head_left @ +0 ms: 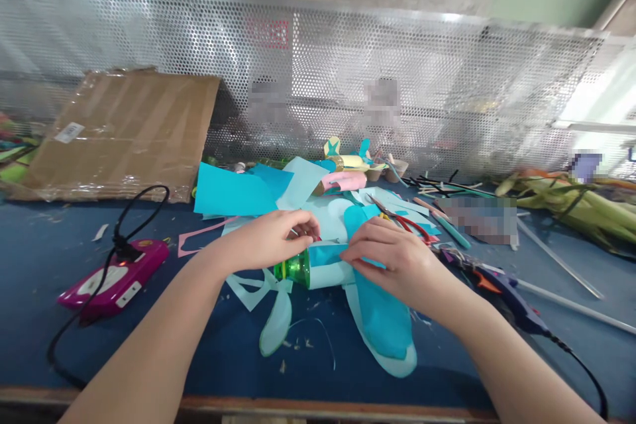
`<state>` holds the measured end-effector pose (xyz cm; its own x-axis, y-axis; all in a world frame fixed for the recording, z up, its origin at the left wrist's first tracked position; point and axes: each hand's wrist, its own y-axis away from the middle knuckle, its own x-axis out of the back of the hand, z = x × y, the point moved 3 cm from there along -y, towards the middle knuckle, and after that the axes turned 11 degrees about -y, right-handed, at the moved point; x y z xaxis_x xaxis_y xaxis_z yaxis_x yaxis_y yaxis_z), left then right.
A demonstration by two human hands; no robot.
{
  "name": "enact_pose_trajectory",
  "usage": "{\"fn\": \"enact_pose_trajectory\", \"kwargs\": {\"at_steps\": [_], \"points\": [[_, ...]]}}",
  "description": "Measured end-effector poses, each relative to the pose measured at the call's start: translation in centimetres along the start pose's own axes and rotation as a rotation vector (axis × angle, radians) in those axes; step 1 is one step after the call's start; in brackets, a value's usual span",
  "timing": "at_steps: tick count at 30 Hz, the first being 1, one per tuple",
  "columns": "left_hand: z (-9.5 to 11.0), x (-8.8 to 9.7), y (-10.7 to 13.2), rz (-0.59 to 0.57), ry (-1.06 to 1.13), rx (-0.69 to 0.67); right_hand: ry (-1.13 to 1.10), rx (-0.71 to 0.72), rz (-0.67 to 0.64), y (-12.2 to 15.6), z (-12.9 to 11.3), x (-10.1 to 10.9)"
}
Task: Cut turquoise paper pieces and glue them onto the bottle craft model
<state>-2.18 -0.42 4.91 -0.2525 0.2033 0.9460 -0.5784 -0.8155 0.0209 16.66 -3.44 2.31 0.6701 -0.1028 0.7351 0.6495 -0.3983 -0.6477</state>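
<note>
A green plastic bottle (294, 269) lies on its side on the blue table (59, 245), wrapped in pale blue and turquoise paper (328, 265). My left hand (268, 238) is curled over the bottle's upper side, fingers bent and pinched on the paper edge. My right hand (397, 258) presses its fingers on the turquoise paper strip at the wrap's right end. A wing-shaped turquoise cutout (385, 324) on a pale blue backing spreads toward me under my right wrist. A smaller pale blue cutout (275, 324) lies below the bottle.
A pink power strip (116, 278) with a black cable sits at the left. A glue gun (501, 288) lies at the right, scissors with red handles (405, 222) behind my right hand. Coloured paper sheets (238, 192), cardboard (124, 132), green stalks (576, 202) and a perforated metal screen (348, 73) stand behind.
</note>
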Motion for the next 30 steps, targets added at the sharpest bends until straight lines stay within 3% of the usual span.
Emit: {"fn": "enact_pose_trajectory", "kwargs": {"at_steps": [8, 19, 23, 30], "points": [[-0.4, -0.2, 0.1, -0.071, 0.05, -0.024, -0.022, -0.117, -0.025, 0.4, 0.5, -0.2], [-0.3, -0.1, 0.4, -0.11, 0.109, -0.061, -0.109, -0.316, 0.094, 0.2, 0.9, -0.2], [-0.3, -0.1, 0.4, -0.107, 0.106, -0.043, -0.128, -0.315, 0.183, 0.4, 1.1, 0.0], [-0.5, -0.3, 0.3, -0.117, 0.095, -0.054, -0.07, -0.23, 0.135, 0.1, 0.7, 0.0]]}}
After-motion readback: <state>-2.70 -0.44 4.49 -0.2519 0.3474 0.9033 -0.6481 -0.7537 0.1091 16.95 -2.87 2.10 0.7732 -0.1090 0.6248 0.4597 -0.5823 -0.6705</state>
